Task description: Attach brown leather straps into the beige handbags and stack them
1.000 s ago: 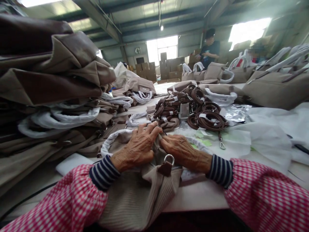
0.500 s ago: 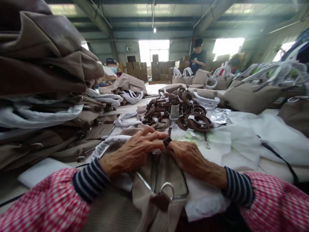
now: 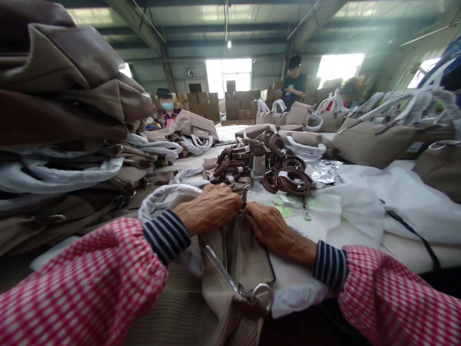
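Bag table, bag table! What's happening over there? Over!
Left grip and right grip together at far end of bag, exact hold unclear. Zipper open. Nearest clutter: brown straps, piled just beyond. Over.

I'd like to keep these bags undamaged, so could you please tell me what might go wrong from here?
The small dark fitting between the left hand and right hand could slip. The open zipper might snag the lining of the bag. The brown straps piled just beyond the hands could get nudged or tangled.
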Tool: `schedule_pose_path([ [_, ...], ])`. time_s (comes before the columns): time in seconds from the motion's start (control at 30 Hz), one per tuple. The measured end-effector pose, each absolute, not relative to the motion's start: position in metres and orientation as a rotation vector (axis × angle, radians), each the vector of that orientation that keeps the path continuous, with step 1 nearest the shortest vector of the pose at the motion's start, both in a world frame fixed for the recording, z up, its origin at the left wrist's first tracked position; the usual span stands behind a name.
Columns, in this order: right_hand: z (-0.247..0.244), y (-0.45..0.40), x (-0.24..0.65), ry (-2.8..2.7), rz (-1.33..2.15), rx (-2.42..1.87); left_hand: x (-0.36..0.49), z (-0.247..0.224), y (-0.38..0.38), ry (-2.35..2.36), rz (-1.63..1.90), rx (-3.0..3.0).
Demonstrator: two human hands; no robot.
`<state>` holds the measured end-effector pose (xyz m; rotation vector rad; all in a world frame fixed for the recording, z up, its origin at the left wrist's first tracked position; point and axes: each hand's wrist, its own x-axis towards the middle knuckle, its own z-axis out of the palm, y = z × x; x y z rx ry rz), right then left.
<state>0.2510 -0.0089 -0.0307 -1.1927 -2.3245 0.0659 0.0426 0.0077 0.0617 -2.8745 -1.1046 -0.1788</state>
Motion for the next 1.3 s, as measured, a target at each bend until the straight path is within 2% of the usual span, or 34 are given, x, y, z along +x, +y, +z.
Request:
schedule_pose_path([
  [0.13, -0.036, -0.005, 0.254, -2.279, 0.057, -1.105, 0.052, 0.049, 0.010, -1.223, -0.119, -2.803],
  [0.33, -0.035, -0.002, 0.253, -2.295, -0.165, -0.952, 0.042, 0.022, 0.012, -1.444, -0.538, -2.962],
  [0.43, -0.037, 0.000, 0.252, -2.299, -0.222, -0.906, 0.044, 0.011, 0.015, -1.475, -0.614, -2.918],
  [0.67, -0.023, 0.000, 0.253, -2.210, -0.059, -0.916, 0.050, 0.005, 0.011, -1.402, -0.499, -2.795],
  [0.87, 0.007, -0.022, 0.259, -1.976, 0.249, -1.118, 0.048, 0.010, 0.011, -1.656, -0.682, -2.800],
  [1.3, -0.006, -0.023, 0.250, -2.008, 0.127, -1.137, 0.035, 0.010, 0.018, -1.631, -0.828, -2.929],
])
